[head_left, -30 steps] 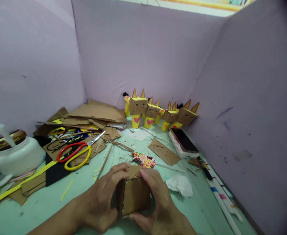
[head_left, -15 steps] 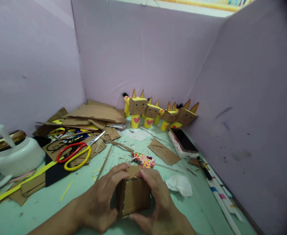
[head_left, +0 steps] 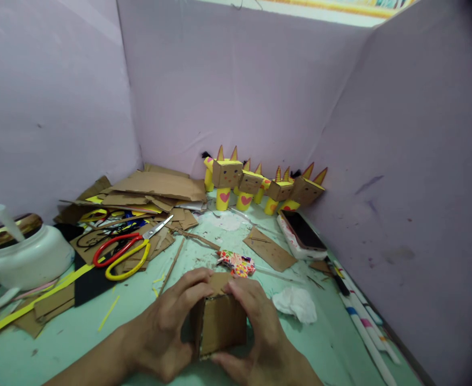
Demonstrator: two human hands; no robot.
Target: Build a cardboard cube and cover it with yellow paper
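Observation:
A small cardboard box [head_left: 223, 324] is at the bottom middle of the head view, above the green table [head_left: 139, 311]. My left hand [head_left: 166, 321] grips its left side, fingertips on the top edge and thumb low down. On the other side my right hand [head_left: 264, 327] holds it, with fingers at the top right corner and thumb by the lower front edge. Just behind the box lies a flowery patterned piece [head_left: 238, 262]. A crumpled white tissue [head_left: 295, 304] is right of my right hand. Scissors [head_left: 129, 252] with red and yellow handles lie beyond my left hand.
Several yellow figures with cardboard heads [head_left: 227, 174] stand at the back. Cardboard scraps [head_left: 159, 187] pile up at back left, near a white pot [head_left: 30, 260]. A phone [head_left: 302, 230] rests on a white box at right, with white markers [head_left: 367, 327] along the right wall.

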